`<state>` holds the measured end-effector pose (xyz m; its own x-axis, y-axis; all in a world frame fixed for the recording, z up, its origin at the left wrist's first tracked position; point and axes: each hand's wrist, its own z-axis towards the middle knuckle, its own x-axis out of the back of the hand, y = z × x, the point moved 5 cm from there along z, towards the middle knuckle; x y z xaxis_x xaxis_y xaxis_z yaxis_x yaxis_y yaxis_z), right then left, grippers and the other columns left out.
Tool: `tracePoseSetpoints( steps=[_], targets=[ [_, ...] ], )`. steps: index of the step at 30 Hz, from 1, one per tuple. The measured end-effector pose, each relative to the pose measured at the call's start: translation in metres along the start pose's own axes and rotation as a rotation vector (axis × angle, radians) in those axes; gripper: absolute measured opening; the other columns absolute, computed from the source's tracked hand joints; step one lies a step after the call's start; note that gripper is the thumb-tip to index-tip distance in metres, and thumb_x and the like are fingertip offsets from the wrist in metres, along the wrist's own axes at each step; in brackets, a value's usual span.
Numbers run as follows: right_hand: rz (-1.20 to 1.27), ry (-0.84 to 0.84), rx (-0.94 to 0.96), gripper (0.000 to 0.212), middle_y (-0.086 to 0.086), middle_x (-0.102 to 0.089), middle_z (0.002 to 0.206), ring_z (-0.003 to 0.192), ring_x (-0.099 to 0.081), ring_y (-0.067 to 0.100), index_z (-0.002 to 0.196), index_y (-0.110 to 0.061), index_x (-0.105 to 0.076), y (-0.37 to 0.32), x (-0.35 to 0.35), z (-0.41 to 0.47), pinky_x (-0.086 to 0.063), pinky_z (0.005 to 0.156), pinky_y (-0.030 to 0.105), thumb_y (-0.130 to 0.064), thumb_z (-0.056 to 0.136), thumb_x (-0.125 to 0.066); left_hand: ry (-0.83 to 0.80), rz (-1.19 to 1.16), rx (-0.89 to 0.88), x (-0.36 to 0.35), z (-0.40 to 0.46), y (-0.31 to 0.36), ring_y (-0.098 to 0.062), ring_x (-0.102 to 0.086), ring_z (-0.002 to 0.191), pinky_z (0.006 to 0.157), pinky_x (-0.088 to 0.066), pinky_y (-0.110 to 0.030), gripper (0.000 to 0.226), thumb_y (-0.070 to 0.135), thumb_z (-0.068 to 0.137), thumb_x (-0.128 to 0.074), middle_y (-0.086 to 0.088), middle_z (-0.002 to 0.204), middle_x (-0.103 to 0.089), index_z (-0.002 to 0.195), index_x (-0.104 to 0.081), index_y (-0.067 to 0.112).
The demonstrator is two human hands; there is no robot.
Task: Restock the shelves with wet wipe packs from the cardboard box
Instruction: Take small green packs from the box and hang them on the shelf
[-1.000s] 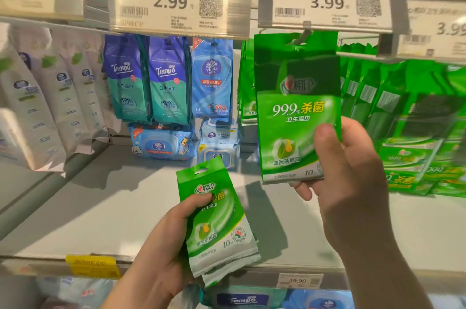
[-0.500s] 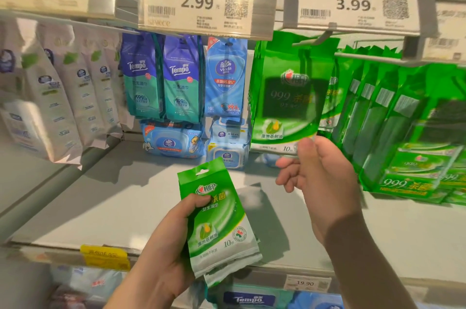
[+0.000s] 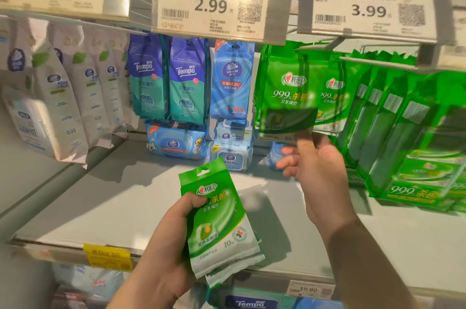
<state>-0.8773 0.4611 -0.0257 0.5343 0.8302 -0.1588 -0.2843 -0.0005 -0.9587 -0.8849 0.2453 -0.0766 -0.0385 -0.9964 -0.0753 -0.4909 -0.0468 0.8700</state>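
My left hand (image 3: pixel 164 245) grips green wet wipe packs (image 3: pixel 219 223), at least two stacked, low over the front of the grey shelf (image 3: pixel 126 202). Another green wet wipe pack (image 3: pixel 287 91) hangs from the metal hook (image 3: pixel 327 45) under the 3.99 price tag (image 3: pixel 365 12), in front of more packs of the same kind. My right hand (image 3: pixel 320 172) reaches up to it, thumb on its bottom edge and fingers behind, pinching that edge. The cardboard box is out of view.
More green packs (image 3: pixel 393 132) hang in rows to the right. Blue Tempo packs (image 3: pixel 169 81) and a Vinda pack (image 3: pixel 230 81) hang to the left, with white packs (image 3: pixel 63 96) beyond. Blue wipe boxes (image 3: pixel 176 142) sit at the shelf's back.
My right hand has carried its green pack up and back until it hangs on the hook, and has slid down to the pack's bottom edge. My left hand has barely moved.
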Motion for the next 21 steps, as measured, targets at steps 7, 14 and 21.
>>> tracePoseSetpoints(
  steps=[7,14,21],
  targets=[
    [-0.079,-0.005,-0.174,0.012,0.005,-0.064,0.084,0.056,-0.057,0.018,0.099,-0.013,-0.059,0.016,0.01,-0.014,-0.04,0.05,0.03,-0.024,0.102,-0.058,-0.159,-0.123,-0.046,-0.012,0.002,-0.005,-0.015,-0.044,0.017,0.019,-0.027,-0.02,0.029,-0.012,0.094,-0.043,-0.01,0.028,-0.048,0.068,-0.047,-0.001],
    [-0.62,-0.49,-0.324,0.055,-0.007,-0.053,0.051,0.038,-0.044,0.009,0.088,-0.014,-0.059,0.03,0.005,-0.069,-0.035,0.044,0.023,-0.069,0.09,-0.053,-0.319,-0.336,0.071,-0.025,-0.004,-0.031,-0.026,-0.068,0.048,0.041,-0.053,-0.025,0.031,0.01,0.075,-0.067,-0.022,0.065,-0.071,0.102,-0.068,-0.006],
    [-0.752,-0.567,-0.261,0.04,-0.005,-0.062,0.069,0.048,-0.056,-0.001,0.088,-0.021,-0.06,0.038,0.021,-0.084,-0.051,0.052,0.025,-0.061,0.092,-0.063,-0.416,-0.308,0.047,-0.038,-0.012,-0.049,-0.044,-0.068,0.1,0.09,-0.054,-0.052,0.047,0.024,0.079,-0.071,-0.028,0.111,-0.069,0.12,-0.066,0.001]
  ],
)
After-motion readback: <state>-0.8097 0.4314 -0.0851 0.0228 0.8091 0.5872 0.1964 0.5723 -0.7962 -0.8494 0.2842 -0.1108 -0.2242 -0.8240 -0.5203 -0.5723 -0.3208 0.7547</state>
